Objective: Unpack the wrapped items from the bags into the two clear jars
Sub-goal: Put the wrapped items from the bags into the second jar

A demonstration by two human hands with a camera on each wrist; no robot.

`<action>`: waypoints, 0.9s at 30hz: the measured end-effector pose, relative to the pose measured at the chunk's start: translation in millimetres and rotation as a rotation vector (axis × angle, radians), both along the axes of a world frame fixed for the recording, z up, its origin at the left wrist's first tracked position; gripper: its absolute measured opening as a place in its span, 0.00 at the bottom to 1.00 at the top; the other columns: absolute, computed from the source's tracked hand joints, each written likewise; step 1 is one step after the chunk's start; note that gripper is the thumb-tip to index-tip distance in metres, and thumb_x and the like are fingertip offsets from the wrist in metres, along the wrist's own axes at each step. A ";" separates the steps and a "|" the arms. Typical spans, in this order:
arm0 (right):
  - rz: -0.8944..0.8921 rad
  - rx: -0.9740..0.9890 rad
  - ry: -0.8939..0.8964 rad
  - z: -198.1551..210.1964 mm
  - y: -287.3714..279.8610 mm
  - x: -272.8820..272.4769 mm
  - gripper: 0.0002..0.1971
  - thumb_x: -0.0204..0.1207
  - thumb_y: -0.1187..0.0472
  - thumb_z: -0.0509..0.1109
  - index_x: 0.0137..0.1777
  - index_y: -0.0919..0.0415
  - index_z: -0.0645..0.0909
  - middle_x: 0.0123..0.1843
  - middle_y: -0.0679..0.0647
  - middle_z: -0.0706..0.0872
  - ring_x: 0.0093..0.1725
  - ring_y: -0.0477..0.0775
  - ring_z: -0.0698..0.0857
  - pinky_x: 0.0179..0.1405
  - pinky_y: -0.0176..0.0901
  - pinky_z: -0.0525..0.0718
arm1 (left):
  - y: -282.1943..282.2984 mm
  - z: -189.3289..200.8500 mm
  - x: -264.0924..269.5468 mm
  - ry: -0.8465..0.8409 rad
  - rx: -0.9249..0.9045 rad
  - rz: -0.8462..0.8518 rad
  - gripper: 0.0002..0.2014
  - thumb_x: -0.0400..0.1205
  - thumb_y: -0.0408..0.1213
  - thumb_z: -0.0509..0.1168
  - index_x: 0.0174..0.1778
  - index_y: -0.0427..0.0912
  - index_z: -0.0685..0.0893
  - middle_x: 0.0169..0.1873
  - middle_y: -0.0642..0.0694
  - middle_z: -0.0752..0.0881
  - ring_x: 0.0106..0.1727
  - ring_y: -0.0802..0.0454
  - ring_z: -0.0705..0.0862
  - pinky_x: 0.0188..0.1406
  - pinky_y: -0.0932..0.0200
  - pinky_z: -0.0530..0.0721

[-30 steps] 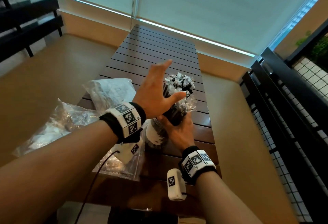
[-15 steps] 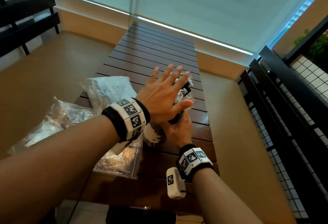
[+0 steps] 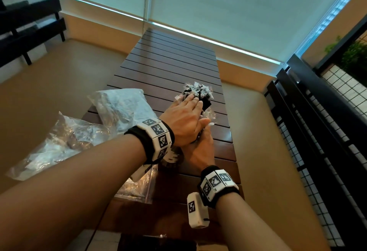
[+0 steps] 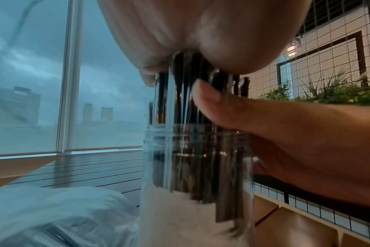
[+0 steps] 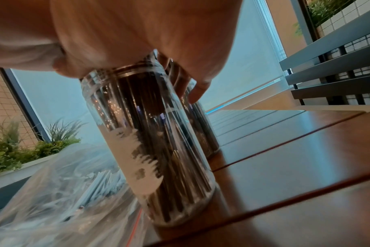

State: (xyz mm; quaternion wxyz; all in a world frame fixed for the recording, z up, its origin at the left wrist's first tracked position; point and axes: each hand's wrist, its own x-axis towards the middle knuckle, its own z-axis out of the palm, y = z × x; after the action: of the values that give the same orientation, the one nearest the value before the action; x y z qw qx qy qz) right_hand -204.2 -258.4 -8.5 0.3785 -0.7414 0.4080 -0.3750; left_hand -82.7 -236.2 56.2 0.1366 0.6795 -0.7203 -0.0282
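Left hand (image 3: 183,120), fingers flat, presses wrapped sticks (image 4: 192,133) into the near jar (image 5: 150,150); right hand (image 3: 199,149) grips the sticks.

Two jars (image 5: 150,147) stand on the table (image 3: 168,68), bags (image 3: 119,107) to their left.

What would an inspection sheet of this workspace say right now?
Surface: dark slatted wooden table.
Job's things: near clear jar packed with dark wrapped items; second jar behind it; more wrapped items bunched above.
Clutter: clear plastic bags at the table's left.
Hands: left hand flat, pressing down on the wrapped items; right hand gripping the bundle at the near jar's mouth.
Cables: thin dark cable below the left forearm.
Surroundings: blinded window, black railing, plants.
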 end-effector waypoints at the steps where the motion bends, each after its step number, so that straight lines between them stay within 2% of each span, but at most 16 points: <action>1: -0.012 0.018 0.027 -2.4 2.5 -3.5 0.35 0.65 0.49 0.82 0.67 0.47 0.65 0.61 0.43 0.76 0.55 0.40 0.80 0.48 0.36 0.83 | 1.2 1.9 1.2 0.011 0.000 -0.015 0.38 0.86 0.62 0.38 0.86 0.38 0.50 0.86 0.39 0.52 0.87 0.45 0.46 0.85 0.44 0.42; 3: -0.093 0.036 0.163 -13.9 9.3 -15.3 0.49 0.56 0.27 0.77 0.72 0.46 0.61 0.66 0.41 0.69 0.60 0.43 0.76 0.59 0.43 0.79 | 6.9 9.0 6.7 0.113 -0.076 -0.060 0.40 0.83 0.66 0.38 0.86 0.43 0.48 0.86 0.42 0.47 0.86 0.45 0.45 0.84 0.41 0.41; 4: -0.139 0.027 0.252 -23.3 12.4 -24.4 0.49 0.53 0.20 0.71 0.69 0.46 0.62 0.64 0.41 0.70 0.59 0.44 0.76 0.61 0.48 0.77 | 9.5 12.3 12.6 0.195 -0.163 -0.058 0.40 0.82 0.67 0.40 0.86 0.46 0.50 0.86 0.44 0.48 0.86 0.45 0.48 0.84 0.39 0.44; 6: -0.165 0.031 0.397 -39.6 21.1 -42.5 0.40 0.56 0.15 0.61 0.53 0.48 0.69 0.51 0.44 0.77 0.47 0.45 0.79 0.55 0.51 0.78 | 18.8 19.8 28.6 0.431 -0.354 0.053 0.35 0.82 0.64 0.45 0.83 0.49 0.60 0.81 0.45 0.59 0.81 0.46 0.61 0.81 0.39 0.57; 8: -0.112 0.057 0.504 -53.5 30.6 -52.4 0.33 0.66 0.21 0.58 0.40 0.53 0.74 0.36 0.47 0.80 0.34 0.46 0.78 0.41 0.52 0.82 | 25.9 15.9 57.8 0.630 -0.396 0.234 0.27 0.81 0.53 0.56 0.76 0.48 0.70 0.72 0.46 0.68 0.70 0.47 0.74 0.73 0.47 0.70; 9: -0.074 0.059 0.558 -56.1 33.5 -51.9 0.29 0.72 0.26 0.59 0.38 0.55 0.77 0.33 0.48 0.82 0.32 0.46 0.79 0.38 0.53 0.84 | 29.4 12.3 73.2 0.644 -0.294 0.317 0.29 0.76 0.48 0.61 0.75 0.48 0.71 0.71 0.45 0.68 0.68 0.45 0.75 0.69 0.51 0.73; 10: -0.024 0.038 0.606 -56.5 36.8 -47.2 0.25 0.75 0.33 0.61 0.38 0.55 0.79 0.32 0.47 0.84 0.31 0.46 0.81 0.37 0.53 0.85 | 33.9 4.1 88.4 0.558 -0.117 0.358 0.36 0.70 0.46 0.62 0.77 0.48 0.68 0.72 0.44 0.67 0.70 0.43 0.74 0.68 0.52 0.74; 12: 0.102 -0.028 0.670 -52.1 43.3 -26.6 0.19 0.78 0.41 0.63 0.37 0.56 0.80 0.32 0.45 0.85 0.31 0.46 0.82 0.34 0.46 0.82 | 43.9 -16.5 108.3 0.225 0.242 0.342 0.49 0.65 0.52 0.66 0.84 0.48 0.55 0.79 0.41 0.59 0.79 0.39 0.65 0.74 0.45 0.72; 14: 0.241 -0.070 0.629 -42.5 52.1 1.3 0.14 0.80 0.46 0.64 0.36 0.53 0.77 0.31 0.44 0.82 0.31 0.45 0.80 0.34 0.41 0.77 | 52.4 -44.1 113.8 -0.013 0.421 0.324 0.58 0.66 0.63 0.70 0.85 0.47 0.45 0.84 0.39 0.51 0.84 0.38 0.55 0.79 0.40 0.66; 15: 0.299 -0.083 0.583 -36.3 57.3 16.0 0.12 0.80 0.49 0.65 0.36 0.51 0.76 0.32 0.43 0.81 0.32 0.45 0.79 0.35 0.42 0.78 | 56.2 -56.9 114.3 -0.055 0.444 0.341 0.59 0.67 0.66 0.70 0.85 0.46 0.43 0.84 0.38 0.50 0.84 0.37 0.54 0.80 0.39 0.65; 16: 0.345 -0.101 0.533 -32.9 60.3 29.7 0.10 0.81 0.53 0.65 0.37 0.50 0.77 0.35 0.44 0.82 0.34 0.45 0.80 0.37 0.43 0.80 | 59.2 -66.2 114.2 -0.053 0.432 0.381 0.55 0.71 0.63 0.69 0.85 0.44 0.45 0.84 0.37 0.52 0.83 0.36 0.56 0.78 0.38 0.66; 18: 0.378 -0.157 0.486 -27.7 63.6 54.3 0.05 0.80 0.60 0.64 0.46 0.54 0.82 0.43 0.49 0.84 0.41 0.47 0.82 0.44 0.45 0.83 | 63.6 -73.4 115.2 0.032 0.346 0.453 0.39 0.78 0.44 0.66 0.82 0.41 0.55 0.80 0.37 0.62 0.79 0.35 0.66 0.73 0.38 0.73; 20: 0.356 -0.240 0.499 -23.6 65.2 77.9 0.10 0.79 0.65 0.62 0.56 0.58 0.82 0.51 0.53 0.84 0.47 0.51 0.82 0.46 0.44 0.82 | 67.0 -73.0 117.3 0.152 0.208 0.479 0.28 0.80 0.32 0.61 0.77 0.40 0.66 0.74 0.38 0.72 0.72 0.36 0.75 0.67 0.41 0.79; 22: 0.334 -0.280 0.520 -20.1 65.0 100.9 0.15 0.77 0.69 0.61 0.61 0.59 0.80 0.55 0.55 0.83 0.51 0.54 0.82 0.47 0.44 0.81 | 69.3 -66.6 121.7 0.268 0.110 0.477 0.27 0.80 0.31 0.61 0.78 0.40 0.68 0.73 0.39 0.75 0.71 0.37 0.76 0.67 0.41 0.79; 24: 0.330 -0.261 0.545 -21.6 62.2 122.8 0.16 0.75 0.71 0.62 0.61 0.62 0.79 0.57 0.58 0.83 0.53 0.58 0.82 0.49 0.45 0.80 | 72.6 -59.5 127.9 0.317 0.088 0.465 0.29 0.81 0.32 0.60 0.81 0.42 0.65 0.76 0.39 0.73 0.75 0.38 0.73 0.71 0.42 0.76; 27: 0.253 -0.206 0.603 -27.8 51.8 151.4 0.15 0.75 0.67 0.63 0.61 0.61 0.81 0.57 0.58 0.86 0.56 0.59 0.84 0.59 0.51 0.84 | 78.1 -53.9 137.4 0.349 0.097 0.450 0.32 0.81 0.29 0.59 0.83 0.45 0.62 0.79 0.38 0.68 0.80 0.40 0.67 0.77 0.42 0.70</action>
State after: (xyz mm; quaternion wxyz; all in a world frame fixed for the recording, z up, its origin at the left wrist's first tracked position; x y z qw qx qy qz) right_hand -52.8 -206.6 -36.3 0.2073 -0.8980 0.3662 -0.1284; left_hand 54.6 -158.1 2.3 0.2287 0.8127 -0.5150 -0.1485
